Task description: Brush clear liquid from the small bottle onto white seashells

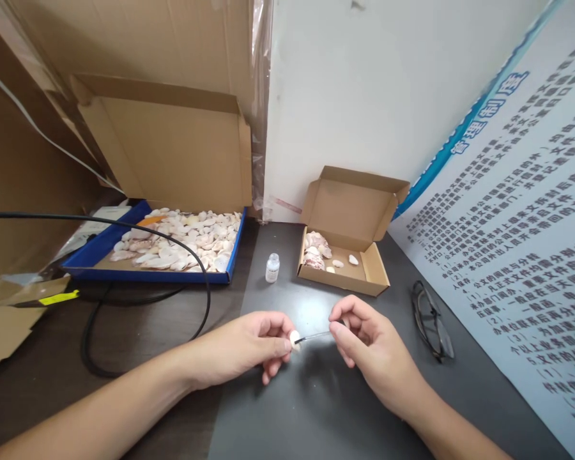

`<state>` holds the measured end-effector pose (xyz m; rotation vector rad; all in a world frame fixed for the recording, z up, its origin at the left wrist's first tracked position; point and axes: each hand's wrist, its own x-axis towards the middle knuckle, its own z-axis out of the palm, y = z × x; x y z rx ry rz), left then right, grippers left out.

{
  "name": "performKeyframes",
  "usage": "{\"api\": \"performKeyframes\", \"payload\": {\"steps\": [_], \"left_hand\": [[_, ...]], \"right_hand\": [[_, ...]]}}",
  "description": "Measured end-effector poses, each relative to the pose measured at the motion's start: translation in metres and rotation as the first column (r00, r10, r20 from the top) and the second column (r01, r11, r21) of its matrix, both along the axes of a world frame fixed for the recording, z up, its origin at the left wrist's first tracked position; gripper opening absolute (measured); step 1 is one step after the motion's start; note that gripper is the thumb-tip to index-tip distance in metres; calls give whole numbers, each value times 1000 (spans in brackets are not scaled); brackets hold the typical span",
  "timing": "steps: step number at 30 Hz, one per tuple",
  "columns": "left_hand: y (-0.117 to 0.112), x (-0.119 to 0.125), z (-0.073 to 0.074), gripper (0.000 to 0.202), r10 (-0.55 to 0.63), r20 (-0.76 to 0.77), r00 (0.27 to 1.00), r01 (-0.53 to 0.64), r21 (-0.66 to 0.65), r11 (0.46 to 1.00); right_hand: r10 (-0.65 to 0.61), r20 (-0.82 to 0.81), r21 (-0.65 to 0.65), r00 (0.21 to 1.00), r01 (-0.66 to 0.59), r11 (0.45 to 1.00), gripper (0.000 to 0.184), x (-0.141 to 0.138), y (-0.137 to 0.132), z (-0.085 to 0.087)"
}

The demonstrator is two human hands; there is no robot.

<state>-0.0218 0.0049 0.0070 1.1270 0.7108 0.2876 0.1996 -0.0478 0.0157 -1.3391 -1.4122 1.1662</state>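
My left hand (252, 348) pinches a small pale shell (294, 338) between thumb and fingers above the dark table (316, 409). My right hand (364, 342) is closed on a thin brush-like applicator (316, 336), its tip touching the shell. A small white bottle (272, 268) stands just beyond both hands. Behind it to the right, a small open cardboard box (359, 281) holds a few shells. At the back left, a blue-rimmed tray (100, 243) is filled with several pale shells.
Black-framed glasses (431, 322) lie at the right by a leaning printed board (522, 255). A black cable (124, 306) loops across the table's left side. Cardboard boxes (167, 140) and a white panel (364, 96) stand at the back.
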Motion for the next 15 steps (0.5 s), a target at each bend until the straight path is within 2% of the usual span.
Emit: {"api": "performKeyframes", "payload": {"steps": [9, 15], "left_hand": [[0, 1, 1, 19, -13, -3, 1000, 13, 9, 1000], [0, 0, 0, 22, -13, -18, 1000, 13, 7, 1000]], "right_hand": [[-44, 74, 106, 996, 36, 994, 15, -1, 1, 1], [-23, 62, 95, 998, 17, 995, 13, 1, 0, 0]]}}
